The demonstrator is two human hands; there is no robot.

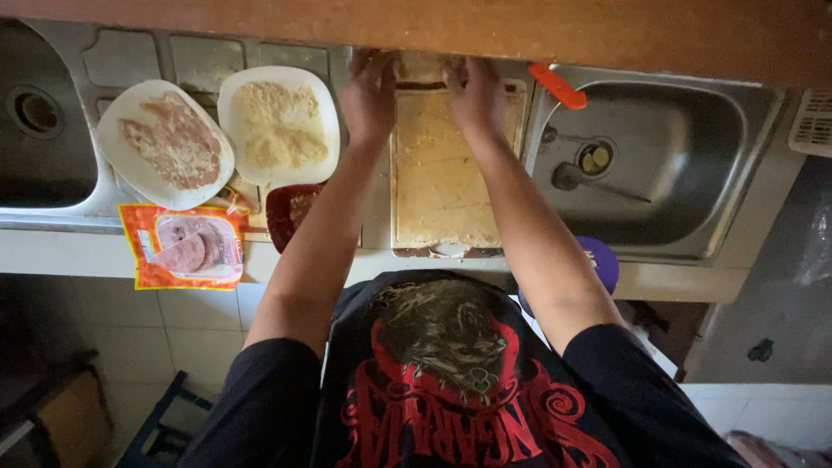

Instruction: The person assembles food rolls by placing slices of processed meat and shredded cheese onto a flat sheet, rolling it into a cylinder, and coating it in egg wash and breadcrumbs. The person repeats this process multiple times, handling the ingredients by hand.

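Note:
Both my hands reach to the far end of a rectangular cutting board dusted with breadcrumbs. My left hand and my right hand press on a breaded piece that lies between them; a wooden shelf edge partly hides it. Left of the board stand a white plate of breadcrumbs and a white plate with breaded slices.
An open orange packet of sliced ham lies at the counter's front edge beside a dark red bowl. Steel sinks flank the board, one far left, one right holding utensils. An orange tool rests on the right sink's rim. A purple lid sits under my right arm.

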